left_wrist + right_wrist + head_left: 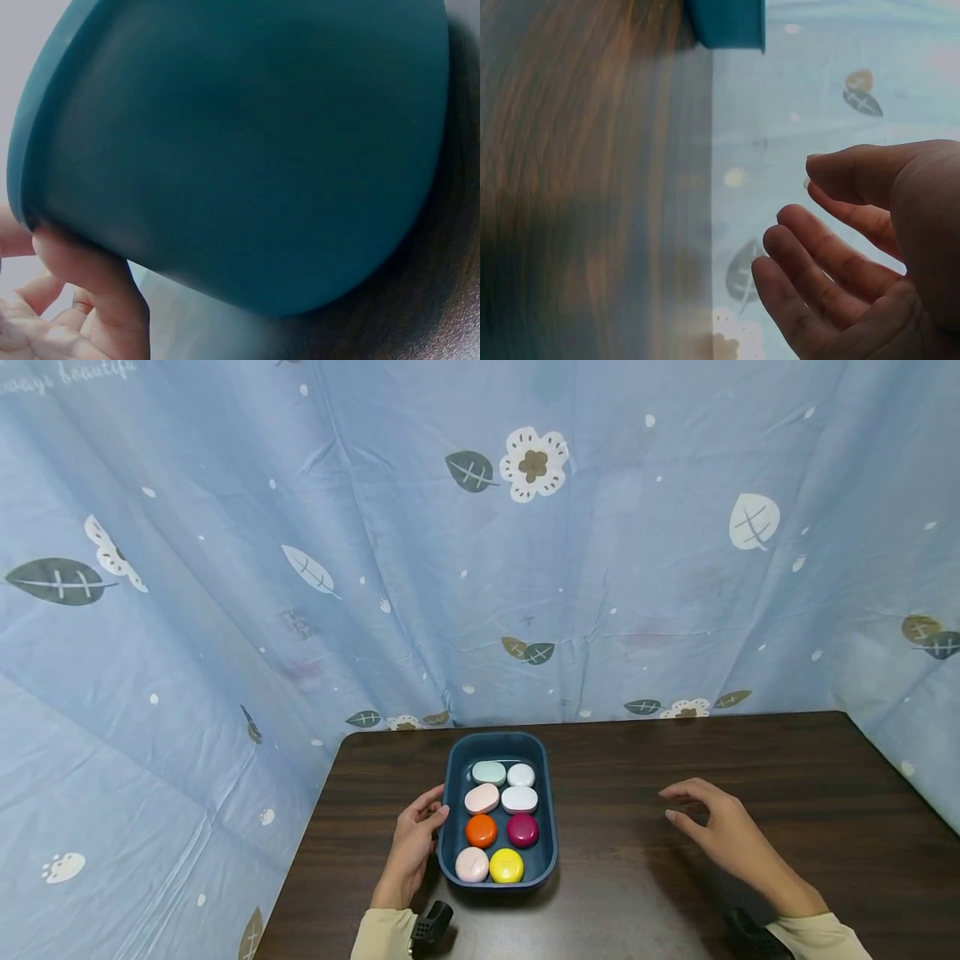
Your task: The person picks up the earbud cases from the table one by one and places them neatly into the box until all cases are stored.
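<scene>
Now, left to right:
Left hand (415, 850): my fingers curl on the tray's left wall, thumb at the rim; I hold it.
Tray (452, 777): dark teal, on the table (750, 760), long axis running away from me; eight small cases inside, in two columns.
Right hand (720, 831): loose and apart, holding nothing, hovering well right of the tray.
Nearer hand: the left; the tray lies to my right hand's left.

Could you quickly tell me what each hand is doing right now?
Left hand: grips the rim of the dark blue plastic tray.
Right hand: open, holding nothing.
</scene>
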`<state>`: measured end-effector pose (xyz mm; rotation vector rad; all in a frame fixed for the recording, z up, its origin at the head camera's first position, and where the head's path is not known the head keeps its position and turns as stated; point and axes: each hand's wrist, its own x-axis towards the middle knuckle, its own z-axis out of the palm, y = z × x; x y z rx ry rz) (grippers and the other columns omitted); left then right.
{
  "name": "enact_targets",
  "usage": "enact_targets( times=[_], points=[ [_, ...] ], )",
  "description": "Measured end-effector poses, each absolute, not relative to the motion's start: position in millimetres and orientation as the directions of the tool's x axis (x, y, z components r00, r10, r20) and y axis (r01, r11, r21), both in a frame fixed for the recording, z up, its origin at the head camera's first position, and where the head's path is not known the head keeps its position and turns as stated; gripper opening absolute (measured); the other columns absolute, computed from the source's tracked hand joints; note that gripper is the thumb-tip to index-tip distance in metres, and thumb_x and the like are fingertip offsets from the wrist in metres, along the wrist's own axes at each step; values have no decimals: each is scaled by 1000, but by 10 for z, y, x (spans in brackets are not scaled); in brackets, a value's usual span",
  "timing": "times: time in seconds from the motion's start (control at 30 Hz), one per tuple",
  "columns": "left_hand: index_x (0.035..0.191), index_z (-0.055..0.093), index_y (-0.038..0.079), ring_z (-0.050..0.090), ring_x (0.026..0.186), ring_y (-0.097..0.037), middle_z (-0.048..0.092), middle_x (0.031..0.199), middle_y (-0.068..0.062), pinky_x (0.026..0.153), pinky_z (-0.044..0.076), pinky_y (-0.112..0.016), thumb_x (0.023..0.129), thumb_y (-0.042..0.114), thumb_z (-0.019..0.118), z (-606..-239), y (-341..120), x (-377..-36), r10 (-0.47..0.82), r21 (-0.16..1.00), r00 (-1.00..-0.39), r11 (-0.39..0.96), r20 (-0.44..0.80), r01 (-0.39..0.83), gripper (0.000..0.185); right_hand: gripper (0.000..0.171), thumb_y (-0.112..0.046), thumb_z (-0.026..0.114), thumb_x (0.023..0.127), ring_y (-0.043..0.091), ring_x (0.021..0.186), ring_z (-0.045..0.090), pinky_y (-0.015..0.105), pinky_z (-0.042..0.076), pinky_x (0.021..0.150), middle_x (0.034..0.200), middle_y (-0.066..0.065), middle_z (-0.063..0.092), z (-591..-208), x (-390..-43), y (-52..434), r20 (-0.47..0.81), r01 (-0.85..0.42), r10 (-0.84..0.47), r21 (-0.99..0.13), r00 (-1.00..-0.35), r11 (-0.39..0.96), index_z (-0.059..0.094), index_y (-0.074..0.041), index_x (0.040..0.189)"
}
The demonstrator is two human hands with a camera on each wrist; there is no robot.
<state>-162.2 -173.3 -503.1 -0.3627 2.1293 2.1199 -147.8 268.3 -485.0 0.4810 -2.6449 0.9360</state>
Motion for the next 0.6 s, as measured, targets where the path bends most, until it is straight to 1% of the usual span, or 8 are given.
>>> enact_targets(
  times=[0.1,0.2,0.33,0.4,0.5,0.53,0.6],
  points=[
    [152,53,2,51,101,-26,52,114,-8,73,48,-30,109,16,57,-5038,-1736,-1629,-84,969,-966,-5,-245,-245,45,31,-2,83,88,26,93,69,34,55,70,114,7,71,-4844,-1485,2755,367,-376,-191,-543,-910,750,75,-8,117],
    [153,53,1,53,99,-25,53,114,-9,73,50,-30,109,15,57,-5058,-1738,-1633,-75,972,-969,-16,-237,-236,46,31,-2,83,88,33,96,70,39,56,71,115,10,71,-4838,-1490,2832,353,-350,-172,-536,-920,768,75,-8,117],
    [153,52,1,55,99,-24,55,115,-11,75,53,-30,110,17,58,-5100,-1745,-1635,-74,970,-968,-26,-242,-240,46,31,-3,82,89,40,100,69,42,55,71,117,15,71,-4851,-1500,2946,334,-322,-155,-531,-930,784,74,-6,118],
    [153,52,2,56,101,-25,56,118,-14,78,52,-31,110,20,58,-5116,-1751,-1622,-80,967,-964,-23,-255,-254,47,31,-3,82,89,40,100,69,42,55,71,117,16,71,-4869,-1501,2999,327,-310,-147,-529,-933,790,74,-4,119],
    [154,52,2,58,106,-23,59,132,-17,82,53,-32,111,27,57,-5138,-1765,-1591,-84,963,-960,-17,-268,-268,49,32,-2,82,89,41,100,68,43,55,71,116,18,71,-4901,-1500,3070,325,-297,-134,-527,-936,796,73,-3,120],
    [154,52,2,59,106,-22,59,135,-18,82,54,-32,111,28,56,-5147,-1774,-1578,-84,962,-959,-20,-272,-271,50,33,-2,82,88,41,100,68,42,55,71,116,17,71,-4912,-1497,3089,328,-293,-128,-524,-936,800,73,-3,120],
    [153,52,2,60,99,-20,60,133,-17,75,54,-29,112,30,53,-5161,-1797,-1553,-88,963,-959,-25,-270,-269,50,34,-1,83,88,40,99,68,41,55,71,115,17,71,-4933,-1494,3126,337,-288,-117,-517,-934,806,73,-3,120]
  ],
)
